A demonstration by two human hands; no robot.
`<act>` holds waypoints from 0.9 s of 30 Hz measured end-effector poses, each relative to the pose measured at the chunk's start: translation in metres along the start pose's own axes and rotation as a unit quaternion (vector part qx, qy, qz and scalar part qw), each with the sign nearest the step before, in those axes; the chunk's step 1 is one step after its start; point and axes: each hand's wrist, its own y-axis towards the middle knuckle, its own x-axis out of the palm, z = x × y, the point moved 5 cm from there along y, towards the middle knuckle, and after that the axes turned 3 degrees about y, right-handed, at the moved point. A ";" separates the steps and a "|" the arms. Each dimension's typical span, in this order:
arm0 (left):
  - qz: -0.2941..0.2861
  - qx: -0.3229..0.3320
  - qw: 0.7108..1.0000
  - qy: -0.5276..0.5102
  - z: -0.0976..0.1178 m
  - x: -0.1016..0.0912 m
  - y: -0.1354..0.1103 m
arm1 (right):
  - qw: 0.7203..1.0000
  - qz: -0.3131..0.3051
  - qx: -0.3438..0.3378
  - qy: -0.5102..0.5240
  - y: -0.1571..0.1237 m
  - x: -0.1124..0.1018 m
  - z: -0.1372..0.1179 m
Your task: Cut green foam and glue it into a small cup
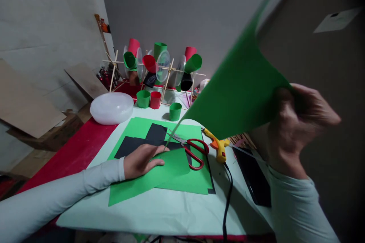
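Note:
My right hand (296,121) grips the edge of a large green paper sheet (239,87) and holds it up in the air, tilted; the hand is blurred by motion. My left hand (142,160) lies flat, fingers stretched, on a stack of green sheets (171,176) on the table, next to black paper pieces (155,134). Red-handled scissors (194,152) lie on the stack just right of the left hand.
A yellow glue gun (218,146) with a black cord (228,193) lies right of the scissors. A black flat object (253,178) sits at the table's right edge. Behind stand green and red cups (149,99), a white bowl (111,108) and a stick-and-cup model (159,64).

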 end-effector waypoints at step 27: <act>0.131 -0.249 0.760 -0.586 -0.002 -0.052 -0.016 | 0.901 -0.269 0.339 0.030 -0.083 0.010 0.018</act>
